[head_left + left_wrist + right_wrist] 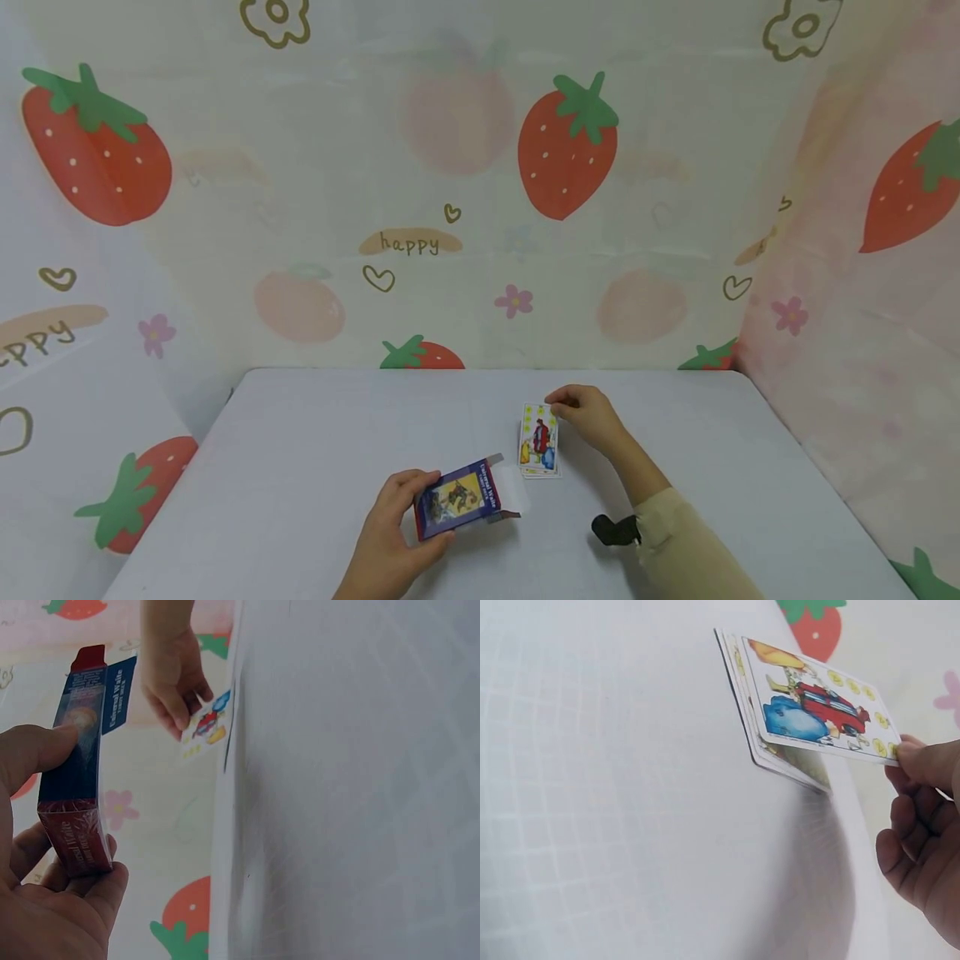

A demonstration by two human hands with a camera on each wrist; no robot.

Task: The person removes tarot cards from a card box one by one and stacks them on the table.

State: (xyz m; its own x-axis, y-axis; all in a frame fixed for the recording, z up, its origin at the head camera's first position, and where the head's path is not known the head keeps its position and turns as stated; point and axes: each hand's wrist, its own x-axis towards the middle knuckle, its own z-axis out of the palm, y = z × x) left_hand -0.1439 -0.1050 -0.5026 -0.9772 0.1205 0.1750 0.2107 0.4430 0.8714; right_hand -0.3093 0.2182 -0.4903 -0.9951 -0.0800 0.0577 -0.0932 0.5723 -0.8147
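Observation:
My left hand (395, 527) grips a blue and red tarot card box (456, 500) by its sides, thumb on one face in the left wrist view. The box's end flap (120, 693) stands open, pointing toward the cards. With thumb and forefinger, my right hand (591, 414) pinches a corner of a tarot card (539, 437); it shows a figure in red and yellow discs. Under that card lies a small stack of cards (739, 697) on the table, its edges peeking out. In the right wrist view the pinched card is tilted up off the stack at the held end.
A white cloth covers the table (315, 450). A black object (615, 530) sticks out at my right sleeve (686, 542). Behind the table's far edge hangs a curtain (480, 192) printed with strawberries, hearts and flowers; similar cloth hangs at both sides.

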